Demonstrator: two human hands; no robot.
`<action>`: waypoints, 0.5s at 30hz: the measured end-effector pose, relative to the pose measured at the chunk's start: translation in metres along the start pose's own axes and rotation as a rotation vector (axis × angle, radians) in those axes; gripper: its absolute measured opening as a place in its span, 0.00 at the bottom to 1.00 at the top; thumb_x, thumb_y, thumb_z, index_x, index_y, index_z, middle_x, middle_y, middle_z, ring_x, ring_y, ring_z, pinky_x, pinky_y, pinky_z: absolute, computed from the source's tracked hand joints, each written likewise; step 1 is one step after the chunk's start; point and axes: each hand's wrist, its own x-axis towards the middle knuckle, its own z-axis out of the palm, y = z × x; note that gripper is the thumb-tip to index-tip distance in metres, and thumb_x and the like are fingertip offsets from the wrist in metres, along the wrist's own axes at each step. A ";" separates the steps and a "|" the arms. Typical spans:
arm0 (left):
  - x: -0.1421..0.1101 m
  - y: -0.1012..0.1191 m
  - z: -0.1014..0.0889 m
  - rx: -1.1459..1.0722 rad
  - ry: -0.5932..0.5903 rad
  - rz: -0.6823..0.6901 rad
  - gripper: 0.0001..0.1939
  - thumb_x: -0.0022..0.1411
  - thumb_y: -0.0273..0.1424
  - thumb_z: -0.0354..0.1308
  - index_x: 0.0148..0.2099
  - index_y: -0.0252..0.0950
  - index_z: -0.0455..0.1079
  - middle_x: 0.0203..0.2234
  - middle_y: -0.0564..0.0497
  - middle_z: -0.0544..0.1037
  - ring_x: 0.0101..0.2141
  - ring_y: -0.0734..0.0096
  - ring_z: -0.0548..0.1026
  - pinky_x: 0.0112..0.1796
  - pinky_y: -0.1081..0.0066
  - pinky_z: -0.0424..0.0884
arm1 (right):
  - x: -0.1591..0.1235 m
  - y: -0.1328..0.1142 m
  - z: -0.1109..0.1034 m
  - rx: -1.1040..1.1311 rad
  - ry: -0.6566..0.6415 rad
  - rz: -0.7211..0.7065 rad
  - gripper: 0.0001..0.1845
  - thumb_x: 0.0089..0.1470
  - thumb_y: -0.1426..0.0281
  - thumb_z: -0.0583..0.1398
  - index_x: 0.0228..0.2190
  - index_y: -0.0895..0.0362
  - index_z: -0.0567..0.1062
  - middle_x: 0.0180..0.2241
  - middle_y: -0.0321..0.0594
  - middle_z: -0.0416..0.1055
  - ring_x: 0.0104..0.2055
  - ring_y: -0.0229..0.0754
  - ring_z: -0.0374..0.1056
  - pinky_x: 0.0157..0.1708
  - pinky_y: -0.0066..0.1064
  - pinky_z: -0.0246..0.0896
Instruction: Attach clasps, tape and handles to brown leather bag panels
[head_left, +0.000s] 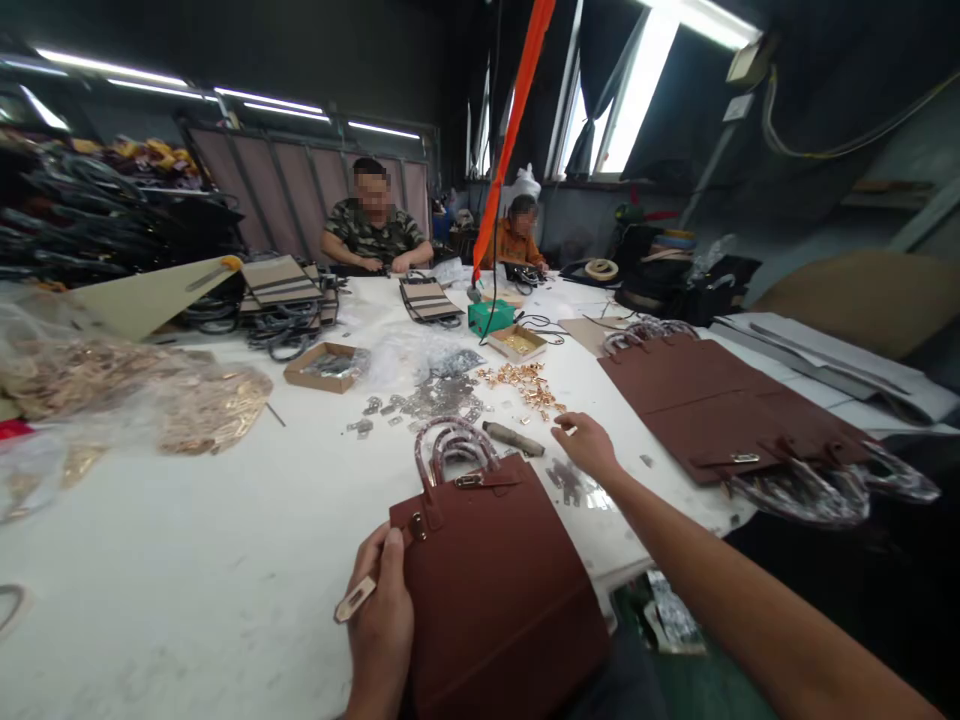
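My left hand (381, 600) is closed on the left edge of a brown handbag (502, 590), which lies tilted toward me over the table's front edge. A gold-coloured metal clasp plate (355, 600) sticks out by its fingers. The bag's looped handles (457, 440) are wrapped in clear plastic, and a metal turn lock (470, 481) sits on its strap. Beyond the bag, my right hand (589, 445) has its fingers drawn together at the near edge of a pile of small gold fittings (529, 385). What those fingertips hold is too small to make out.
A dark rod-like tool (514, 438) and silver plates (574, 482) lie beside the bag. More brown bags (735, 400) are stacked at right. Cardboard boxes (322, 367), a green box (490, 316) and bagged fittings (210, 405) occupy the table. Two people (375, 225) sit across.
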 end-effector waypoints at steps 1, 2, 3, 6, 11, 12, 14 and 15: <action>-0.001 0.002 0.001 0.017 0.006 0.000 0.24 0.63 0.53 0.55 0.48 0.41 0.76 0.45 0.49 0.81 0.50 0.52 0.76 0.54 0.54 0.69 | 0.014 0.015 0.000 -0.024 -0.003 0.031 0.18 0.59 0.60 0.60 0.47 0.53 0.80 0.46 0.43 0.78 0.44 0.46 0.73 0.41 0.33 0.64; -0.001 0.004 0.001 0.034 0.013 0.004 0.23 0.63 0.53 0.55 0.47 0.41 0.76 0.46 0.49 0.81 0.51 0.52 0.76 0.55 0.54 0.69 | 0.026 0.026 0.001 -0.048 -0.018 0.057 0.19 0.58 0.60 0.61 0.49 0.53 0.79 0.47 0.44 0.77 0.44 0.47 0.73 0.40 0.34 0.64; -0.002 0.005 0.002 0.048 0.020 0.006 0.23 0.63 0.53 0.55 0.47 0.41 0.76 0.46 0.49 0.81 0.52 0.51 0.75 0.55 0.54 0.69 | 0.037 0.035 0.004 -0.068 -0.042 0.077 0.20 0.56 0.59 0.62 0.49 0.52 0.80 0.47 0.44 0.77 0.44 0.47 0.73 0.39 0.34 0.64; -0.004 0.008 0.002 0.037 0.030 -0.028 0.25 0.61 0.54 0.58 0.50 0.42 0.75 0.46 0.48 0.81 0.49 0.52 0.77 0.50 0.55 0.73 | 0.059 0.051 0.012 -0.098 -0.131 0.101 0.17 0.53 0.59 0.65 0.43 0.52 0.82 0.46 0.45 0.78 0.44 0.49 0.74 0.38 0.34 0.63; -0.004 0.022 -0.006 0.132 0.142 0.140 0.37 0.55 0.53 0.66 0.62 0.42 0.66 0.46 0.46 0.76 0.39 0.59 0.77 0.39 0.59 0.76 | 0.080 0.065 0.012 -0.064 -0.257 0.090 0.08 0.50 0.66 0.66 0.33 0.55 0.82 0.36 0.43 0.80 0.37 0.46 0.75 0.36 0.32 0.64; -0.004 0.030 -0.007 0.184 0.198 0.267 0.39 0.55 0.51 0.67 0.64 0.42 0.64 0.50 0.44 0.73 0.42 0.58 0.76 0.41 0.58 0.76 | 0.082 0.067 0.009 -0.042 -0.273 0.080 0.06 0.49 0.68 0.66 0.32 0.55 0.82 0.34 0.43 0.80 0.35 0.46 0.75 0.36 0.32 0.64; -0.005 0.050 -0.009 0.303 0.271 0.567 0.41 0.56 0.47 0.68 0.66 0.40 0.60 0.57 0.40 0.69 0.49 0.53 0.74 0.47 0.53 0.75 | 0.085 0.069 0.001 0.021 -0.293 0.058 0.04 0.48 0.71 0.66 0.30 0.56 0.81 0.30 0.41 0.79 0.32 0.44 0.75 0.36 0.30 0.65; -0.005 0.061 -0.008 0.367 0.267 0.725 0.39 0.58 0.43 0.68 0.66 0.39 0.60 0.57 0.39 0.69 0.51 0.52 0.73 0.50 0.52 0.74 | 0.085 0.068 -0.003 0.063 -0.299 0.049 0.04 0.48 0.72 0.65 0.30 0.56 0.81 0.29 0.40 0.79 0.31 0.42 0.75 0.35 0.29 0.65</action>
